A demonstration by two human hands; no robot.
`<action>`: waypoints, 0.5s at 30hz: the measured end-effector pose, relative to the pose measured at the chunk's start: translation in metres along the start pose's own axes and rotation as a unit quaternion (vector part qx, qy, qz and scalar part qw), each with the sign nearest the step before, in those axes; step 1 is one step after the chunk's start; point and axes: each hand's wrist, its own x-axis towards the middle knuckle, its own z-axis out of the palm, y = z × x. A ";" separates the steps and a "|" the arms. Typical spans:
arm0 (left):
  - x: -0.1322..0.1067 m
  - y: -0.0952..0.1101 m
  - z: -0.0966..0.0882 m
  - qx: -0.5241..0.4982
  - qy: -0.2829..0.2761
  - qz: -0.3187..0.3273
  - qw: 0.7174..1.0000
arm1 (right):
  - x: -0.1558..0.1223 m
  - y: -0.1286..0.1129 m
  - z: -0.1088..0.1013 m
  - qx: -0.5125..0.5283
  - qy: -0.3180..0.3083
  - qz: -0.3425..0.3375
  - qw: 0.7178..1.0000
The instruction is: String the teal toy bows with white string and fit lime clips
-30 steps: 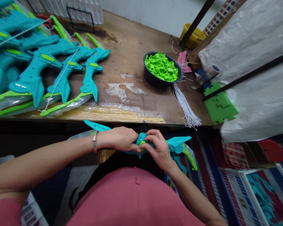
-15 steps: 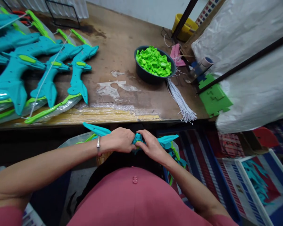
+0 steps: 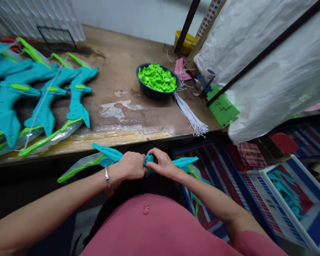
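A turquoise toy bow (image 3: 108, 152) with lime-green, clear-finned limbs lies crosswise in front of my body, just below the bench edge. My left hand (image 3: 132, 165) is closed round its middle, knuckles up. Beside it, my right hand (image 3: 162, 163) grips the same middle part with thumb and fingers. A small turquoise bit of the bow (image 3: 149, 158) shows between the two hands; the rest of the grip is hidden by my fingers. Whether a small piece is also pinched there cannot be made out.
On the bench (image 3: 117, 46), several finished-looking toy bows (image 3: 78, 92) lie at the left. A dark bowl (image 3: 156, 93) holds lime-green plastic pieces, with a bundle of white strings (image 3: 190, 115) beside it. Plastic sheeting hangs at the right, above a white crate (image 3: 280, 199) with turquoise parts.
The view has turned slightly, so the bench things sit further left. Both hands stay on the toy bow, and more of its left limb now shows.
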 end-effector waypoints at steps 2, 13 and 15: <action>-0.003 0.000 0.001 -0.014 0.014 0.004 1.000 | 0.000 -0.004 -0.002 -0.003 -0.003 -0.005 1.000; -0.037 -0.049 0.067 -0.194 0.091 -0.111 0.970 | 0.127 0.021 -0.166 -0.204 0.027 -0.059 0.977; -0.048 -0.073 0.075 -0.253 0.131 -0.140 0.948 | 0.170 0.034 -0.200 -0.256 0.082 -0.032 0.963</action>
